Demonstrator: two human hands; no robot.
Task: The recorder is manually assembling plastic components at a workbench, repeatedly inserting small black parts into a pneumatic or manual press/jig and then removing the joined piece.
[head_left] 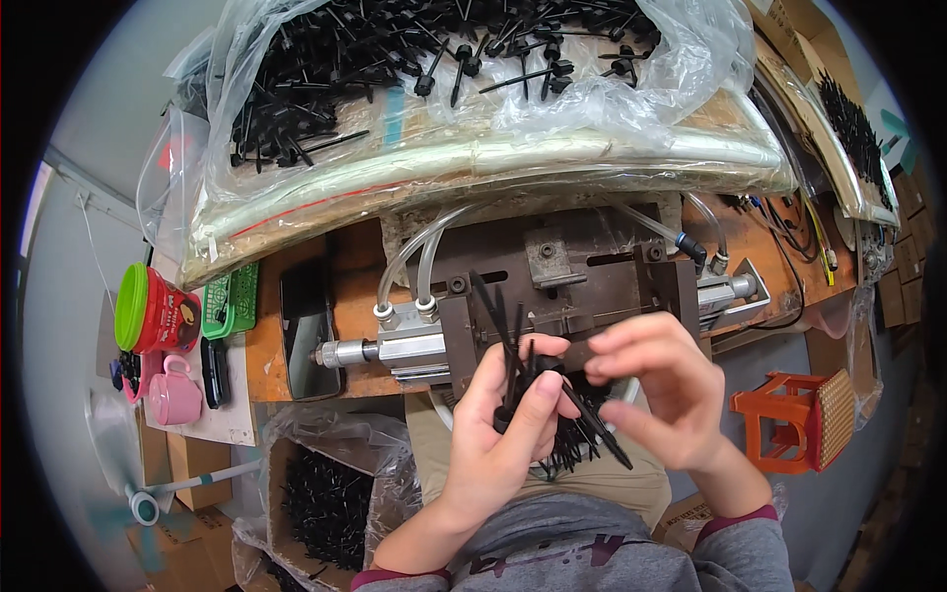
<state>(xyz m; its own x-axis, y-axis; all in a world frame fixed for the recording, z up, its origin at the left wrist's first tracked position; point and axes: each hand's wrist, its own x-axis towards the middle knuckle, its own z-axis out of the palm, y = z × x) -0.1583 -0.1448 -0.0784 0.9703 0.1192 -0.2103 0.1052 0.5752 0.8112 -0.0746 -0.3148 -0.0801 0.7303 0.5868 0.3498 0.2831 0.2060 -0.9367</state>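
Note:
My left hand (493, 449) is closed around a few thin black plastic spiked parts (510, 340), thumb pressed over them. Their shafts stick out at different angles, one toward the lower right. Close beside them, my right hand (671, 390) has thumb and fingers apart, fingertips near the parts; I see nothing held in it. Both hands are in front of a dark metal fixture (602, 237) with air cylinders (412, 353) at its sides. More black spiked parts (567, 449) lie below the hands, partly hidden by them.
A plastic-lined tray (473, 158) of black spiked parts spans the back of the wooden bench. At left are a phone (308, 335), a green basket (242, 296), a red tub (163, 311) and a pink mug (176, 395). A lined box (281, 493) stands lower left, an orange stool (789, 419) at right.

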